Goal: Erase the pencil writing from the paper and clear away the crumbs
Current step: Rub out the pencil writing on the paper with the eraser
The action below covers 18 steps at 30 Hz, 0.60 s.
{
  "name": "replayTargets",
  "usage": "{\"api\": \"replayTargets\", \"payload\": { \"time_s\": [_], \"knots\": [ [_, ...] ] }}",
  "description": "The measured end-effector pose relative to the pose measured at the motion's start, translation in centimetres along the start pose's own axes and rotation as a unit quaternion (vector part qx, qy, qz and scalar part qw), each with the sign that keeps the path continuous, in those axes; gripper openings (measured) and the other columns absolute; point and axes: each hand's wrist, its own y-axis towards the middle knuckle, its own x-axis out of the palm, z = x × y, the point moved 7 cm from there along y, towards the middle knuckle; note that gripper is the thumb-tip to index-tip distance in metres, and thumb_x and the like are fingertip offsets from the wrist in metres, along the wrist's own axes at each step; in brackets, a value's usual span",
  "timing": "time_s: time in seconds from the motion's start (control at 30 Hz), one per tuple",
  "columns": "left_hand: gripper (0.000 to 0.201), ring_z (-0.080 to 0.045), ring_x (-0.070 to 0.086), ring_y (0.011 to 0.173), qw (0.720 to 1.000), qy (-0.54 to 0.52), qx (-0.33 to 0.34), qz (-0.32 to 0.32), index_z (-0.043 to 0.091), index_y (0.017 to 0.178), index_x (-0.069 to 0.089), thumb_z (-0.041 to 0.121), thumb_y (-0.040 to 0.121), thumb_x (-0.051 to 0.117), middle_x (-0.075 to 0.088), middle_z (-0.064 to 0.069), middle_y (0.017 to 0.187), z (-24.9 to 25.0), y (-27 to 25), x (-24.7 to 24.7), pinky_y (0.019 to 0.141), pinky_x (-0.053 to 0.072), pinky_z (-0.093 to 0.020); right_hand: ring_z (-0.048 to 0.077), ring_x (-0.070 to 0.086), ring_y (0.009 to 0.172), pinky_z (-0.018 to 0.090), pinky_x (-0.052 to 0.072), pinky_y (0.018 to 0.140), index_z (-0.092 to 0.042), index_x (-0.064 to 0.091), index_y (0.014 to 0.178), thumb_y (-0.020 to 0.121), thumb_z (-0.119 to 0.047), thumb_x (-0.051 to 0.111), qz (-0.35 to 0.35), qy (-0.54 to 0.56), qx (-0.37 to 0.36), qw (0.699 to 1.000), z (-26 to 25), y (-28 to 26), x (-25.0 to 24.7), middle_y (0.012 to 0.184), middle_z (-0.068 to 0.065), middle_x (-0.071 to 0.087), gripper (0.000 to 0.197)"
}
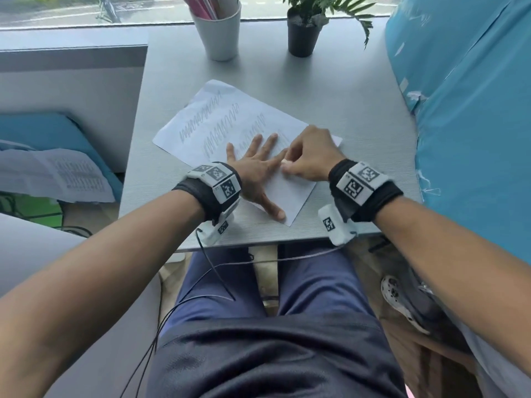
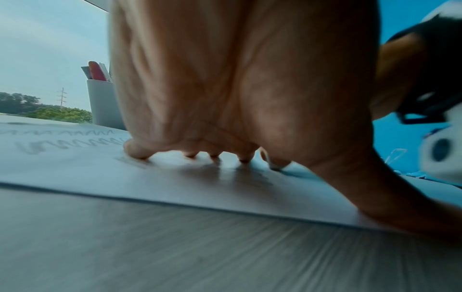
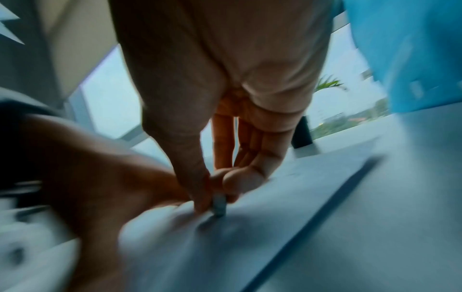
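A white sheet of paper [image 1: 230, 116] lies slanted on the grey table [image 1: 344, 90], with several rows of pencil scribbles [image 1: 201, 122] across its far half. My left hand [image 1: 255, 165] lies flat on the paper with fingers spread, pressing it down; its fingertips [image 2: 140, 152] touch the sheet. My right hand [image 1: 307, 156] pinches a small white eraser [image 1: 286, 163] between thumb and fingers, its end against the paper [image 3: 300, 197] beside the left hand's fingers. The eraser [image 3: 219, 205] looks blurred in the right wrist view. I see no crumbs.
A white cup [image 1: 219, 27] with pink pens and a black potted plant [image 1: 303, 33] stand at the table's far edge by the window. A blue cushion [image 1: 471, 110] borders the right side. Printed papers [image 1: 57, 173] lie on a blue seat at the left.
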Motion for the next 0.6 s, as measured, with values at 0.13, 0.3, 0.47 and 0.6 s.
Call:
{"api": "replayTargets", "payload": {
  "time_s": [0.13,0.3,0.47,0.6],
  "knots": [
    [0.151,-0.026,-0.041,0.14,1.0,0.004,0.012,-0.001,0.044,0.149,-0.024,0.085,0.042,0.074,-0.044,0.005,0.153,0.0,0.1,0.1,0.104,-0.013,-0.078,0.001,0.058,0.053,0.014,0.042,0.057,-0.018,0.07,0.057,0.073,-0.018,0.076,-0.086,-0.033,-0.043,0.995,-1.2,-1.0,2.0,0.059,-0.005,0.067,0.017],
    [0.154,-0.025,-0.038,0.141,1.0,-0.001,0.011,0.004,0.043,0.148,-0.026,0.086,0.04,0.074,-0.042,0.006,0.154,-0.1,0.1,0.1,0.104,-0.011,-0.078,0.009,0.066,0.068,0.019,0.049,0.063,-0.014,0.076,0.07,0.07,-0.022,0.078,-0.026,-0.017,-0.013,0.999,0.1,0.1,0.9,0.071,-0.002,0.072,0.008],
    [0.153,-0.026,-0.037,0.142,1.0,0.0,0.012,0.013,0.043,0.149,-0.025,0.085,0.042,0.075,-0.04,0.005,0.155,0.0,0.1,0.0,0.103,-0.01,-0.079,0.003,0.065,0.068,0.013,0.045,0.062,-0.019,0.078,0.074,0.07,-0.025,0.081,-0.021,0.013,0.011,1.0,1.6,0.3,-0.1,0.072,-0.005,0.073,0.008],
    [0.154,-0.025,-0.038,0.141,1.0,-0.002,0.01,0.01,0.044,0.148,-0.026,0.086,0.039,0.075,-0.041,0.006,0.155,-0.1,0.2,0.2,0.103,-0.012,-0.079,-0.008,0.054,0.05,0.006,0.037,0.05,-0.023,0.071,0.06,0.071,-0.021,0.08,-0.071,-0.014,-0.045,0.996,0.0,-1.2,1.7,0.057,-0.013,0.064,0.014]
  ]
}}
